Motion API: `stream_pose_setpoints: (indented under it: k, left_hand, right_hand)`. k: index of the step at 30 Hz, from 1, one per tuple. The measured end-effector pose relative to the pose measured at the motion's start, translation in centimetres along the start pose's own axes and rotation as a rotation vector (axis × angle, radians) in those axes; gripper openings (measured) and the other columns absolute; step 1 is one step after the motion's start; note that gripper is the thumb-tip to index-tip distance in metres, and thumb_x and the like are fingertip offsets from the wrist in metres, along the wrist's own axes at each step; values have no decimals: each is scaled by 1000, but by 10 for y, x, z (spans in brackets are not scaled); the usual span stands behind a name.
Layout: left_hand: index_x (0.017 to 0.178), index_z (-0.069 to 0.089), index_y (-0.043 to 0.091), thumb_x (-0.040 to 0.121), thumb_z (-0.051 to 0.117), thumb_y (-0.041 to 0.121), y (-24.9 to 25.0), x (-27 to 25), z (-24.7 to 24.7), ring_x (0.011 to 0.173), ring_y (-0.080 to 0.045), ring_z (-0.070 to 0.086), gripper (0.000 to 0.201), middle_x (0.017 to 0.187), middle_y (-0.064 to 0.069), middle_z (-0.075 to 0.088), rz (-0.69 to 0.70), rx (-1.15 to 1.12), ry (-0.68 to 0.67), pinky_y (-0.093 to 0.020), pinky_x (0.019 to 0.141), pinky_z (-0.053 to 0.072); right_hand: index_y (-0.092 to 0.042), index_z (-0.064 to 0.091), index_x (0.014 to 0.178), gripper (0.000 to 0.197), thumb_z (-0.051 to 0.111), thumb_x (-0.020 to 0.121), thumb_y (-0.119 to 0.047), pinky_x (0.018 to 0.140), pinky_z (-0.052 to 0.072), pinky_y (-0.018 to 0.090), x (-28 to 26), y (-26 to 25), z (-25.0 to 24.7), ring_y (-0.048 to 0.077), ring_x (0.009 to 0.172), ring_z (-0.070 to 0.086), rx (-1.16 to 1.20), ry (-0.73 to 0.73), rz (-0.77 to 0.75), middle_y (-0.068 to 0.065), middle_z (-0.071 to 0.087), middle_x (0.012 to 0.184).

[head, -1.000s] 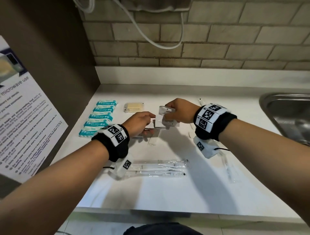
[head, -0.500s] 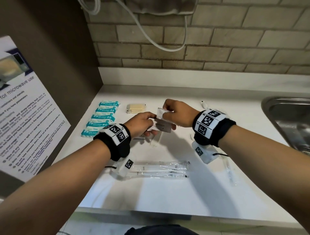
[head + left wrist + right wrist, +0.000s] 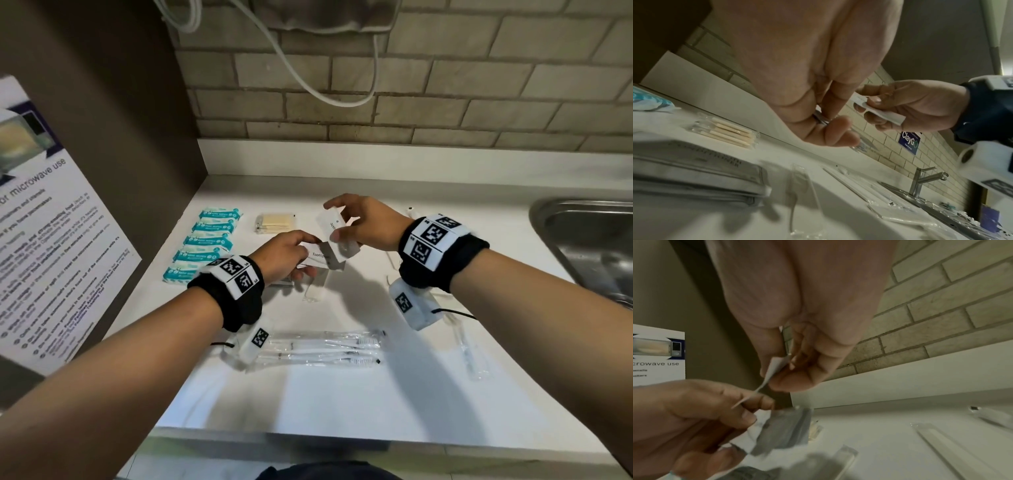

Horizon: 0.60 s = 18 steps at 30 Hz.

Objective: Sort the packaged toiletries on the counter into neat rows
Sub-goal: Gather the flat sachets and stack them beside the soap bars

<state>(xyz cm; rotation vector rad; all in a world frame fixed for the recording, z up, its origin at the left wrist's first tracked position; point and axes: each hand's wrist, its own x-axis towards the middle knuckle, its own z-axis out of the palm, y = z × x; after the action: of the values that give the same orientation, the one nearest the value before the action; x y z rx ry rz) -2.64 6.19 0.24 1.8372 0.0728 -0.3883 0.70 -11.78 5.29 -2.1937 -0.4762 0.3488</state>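
Observation:
My left hand [image 3: 308, 251] pinches a small stack of flat toothpaste sachets [image 3: 323, 257] above the counter; in the right wrist view that stack [image 3: 781, 430] looks grey and white. Just above and to the right, my right hand [image 3: 333, 221] pinches a single white sachet [image 3: 327, 216] between thumb and fingers, tilted, apart from the stack. The left wrist view shows this sachet [image 3: 877, 112] held edge-on. A column of teal packets [image 3: 214, 240] lies at the left, a packet of cotton swabs [image 3: 275, 222] beside it, and wrapped toothbrushes [image 3: 325, 346] nearer me.
More grey sachets [image 3: 694, 175] lie stacked on the white counter [image 3: 342, 404] under my left hand. A lone wrapped toothbrush [image 3: 469, 353] lies at the right. A steel sink [image 3: 589, 240] with a faucet [image 3: 920, 180] bounds the right side. A brown panel with a microwave notice [image 3: 51, 240] stands at the left.
My right hand has lifted one white sachet up and to the right, away from the stack that my left hand keeps holding. The camera has moved slightly closer.

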Motion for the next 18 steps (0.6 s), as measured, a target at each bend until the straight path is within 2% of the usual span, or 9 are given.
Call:
stream_pose_setpoints:
  k: [2,5,8,10,12,13,15,17,18]
  left_hand:
    - [117,57,13,97,34,-1,-2,0,1,69,-19,70,34,80,-10,62,-6,13,-8,-39,64,55]
    - [105,58,14,96,34,-2,-1,-2,3,67,-21,69,31,86,-14,66,23,26,-22,-42,63,57]
    - [100,56,12,96,33,-3,2,-4,2,55,-18,66,28,82,-16,63,36,1,-3,-31,45,52]
    - [105,57,9,96,32,-4,3,-3,2,62,-22,66,29,83,-16,61,38,-60,18,-33,51,52]
    - [108,58,7,96,31,-6,3,-3,1,63,-23,67,32,84,-16,60,46,-115,38,-37,62,54]
    - [107,59,7,95,30,-6,4,-2,1,63,-23,67,34,86,-17,62,50,-133,43,-39,67,55]
    - [101,61,8,95,29,-6,5,-4,2,65,-26,67,36,90,-20,62,50,-157,43,-44,74,56]
    - [93,60,8,96,32,0,7,-6,4,68,-28,66,29,92,-20,58,57,-173,25,-42,72,56]
    - [88,57,9,98,35,5,8,-8,7,69,-28,66,24,91,-18,54,54,-179,8,-39,69,55]
  right_hand:
    - [-17,50,125,48,69,83,-1,70,60,39,0,-2,1,28,77,62,49,14,12,9,53,102]
    - [-14,48,91,28,68,83,3,70,62,43,1,-5,2,29,77,65,115,81,-5,7,57,87]
    - [-17,45,78,30,71,83,-2,69,62,42,3,-1,4,27,78,64,151,130,23,6,56,83]
    - [-18,46,74,32,76,78,-9,65,57,39,3,4,6,22,69,59,51,127,40,3,56,76]
    - [-20,45,70,36,80,75,-24,58,41,29,1,10,10,16,61,48,-127,146,67,0,53,71]
    - [-20,44,69,37,79,74,-30,58,37,28,-1,12,12,17,63,46,-187,158,86,0,54,73]
    - [-20,45,74,35,76,76,-37,65,39,30,-4,14,16,21,74,50,-244,138,119,5,58,89]
    - [-17,45,88,34,70,81,-39,73,42,31,-7,13,18,22,84,51,-272,88,145,7,53,105]
    - [-15,41,95,35,67,85,-37,72,42,30,-10,12,19,21,82,51,-253,54,157,7,52,105]
